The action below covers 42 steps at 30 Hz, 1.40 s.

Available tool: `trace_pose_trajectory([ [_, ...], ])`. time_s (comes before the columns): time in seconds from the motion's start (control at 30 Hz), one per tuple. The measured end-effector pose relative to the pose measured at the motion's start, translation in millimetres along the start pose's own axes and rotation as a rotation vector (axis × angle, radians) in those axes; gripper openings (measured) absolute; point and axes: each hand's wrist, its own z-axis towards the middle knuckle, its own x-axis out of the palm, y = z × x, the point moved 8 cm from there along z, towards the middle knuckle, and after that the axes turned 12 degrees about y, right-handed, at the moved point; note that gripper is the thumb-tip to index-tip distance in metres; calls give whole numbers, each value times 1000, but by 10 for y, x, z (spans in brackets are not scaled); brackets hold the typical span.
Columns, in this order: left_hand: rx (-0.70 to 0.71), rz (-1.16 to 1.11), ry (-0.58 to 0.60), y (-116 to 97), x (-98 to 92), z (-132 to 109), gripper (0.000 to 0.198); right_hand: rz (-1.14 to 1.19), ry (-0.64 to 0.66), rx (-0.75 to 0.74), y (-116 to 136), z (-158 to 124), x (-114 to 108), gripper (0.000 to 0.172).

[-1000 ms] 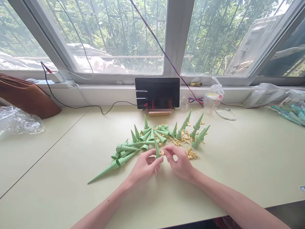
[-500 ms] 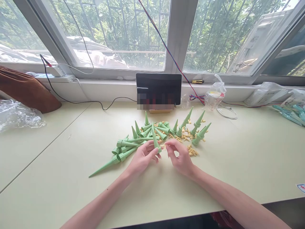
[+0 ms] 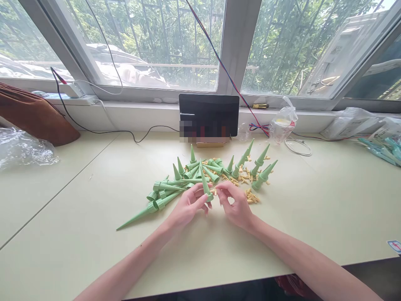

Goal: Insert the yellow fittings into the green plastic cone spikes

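My left hand (image 3: 190,203) is closed around the wide end of a green plastic spike (image 3: 204,180), its pointed tip facing up and away. Between the fingertips of my right hand (image 3: 234,202) is a small yellow plastic fitting (image 3: 214,192), held against the side of that spike near its collar. Whether it sits inside a hole there I cannot tell. Behind and left of my hands lies a heap of loose green spikes (image 3: 169,189). Several spikes with yellow fittings (image 3: 265,174) stand at the right. Loose yellow fittings (image 3: 251,196) lie beyond my right hand.
A dark-screened tablet (image 3: 209,115) stands at the back of the table (image 3: 94,234). Cup in a plastic bag (image 3: 282,124), coiled white cable (image 3: 299,147) and yellow cutter (image 3: 260,106) are at the back right. Clear plastic wrap (image 3: 25,148) and a brown bag (image 3: 34,115) are at the left.
My right hand has brought the yellow fitting left, up to the side of the green spike. The left hand has turned the spike slightly and keeps hold of it.
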Motion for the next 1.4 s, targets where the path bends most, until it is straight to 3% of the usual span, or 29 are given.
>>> trace_pose_trajectory([
  [1.4, 18, -25, 66, 32, 30, 5, 41, 25, 72, 4, -36, 17, 26, 12],
])
